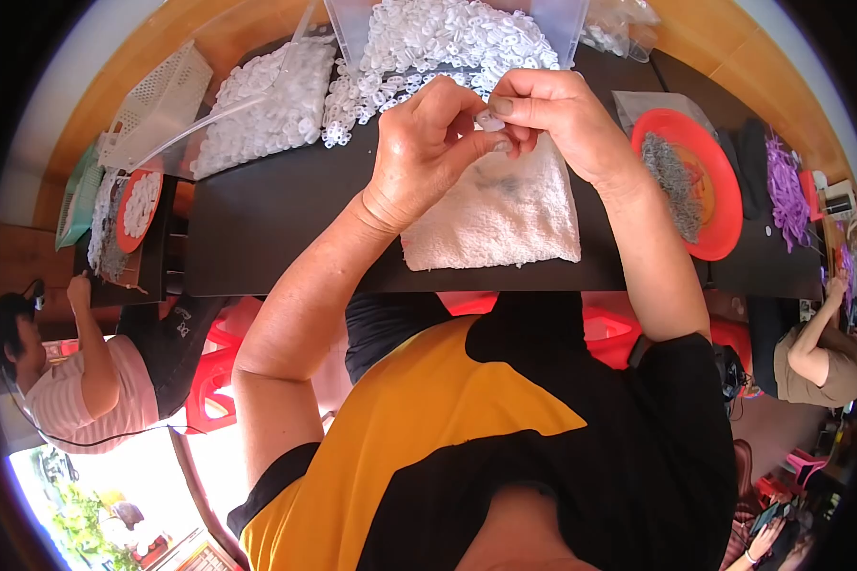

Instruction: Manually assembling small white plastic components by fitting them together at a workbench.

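Note:
My left hand [421,143] and my right hand [581,124] meet above a folded pale towel [490,233] on the dark table. Between their fingertips is a small white plastic piece [488,121]; fingers partly hide its shape. Both hands are closed in a pinch on it. Just beyond them, many loose white ring-like plastic pieces [376,95] spill from a clear bin [567,33]. A clear plastic bag [267,109] full of similar pieces lies left of the spill.
Right of my right forearm, a red plate [728,205] holds a grey heap [671,181]. Purple strips [787,190] lie farther right. White and green baskets stand far left, near another red dish [141,205]. One person [95,381] sits left, another [819,357] right.

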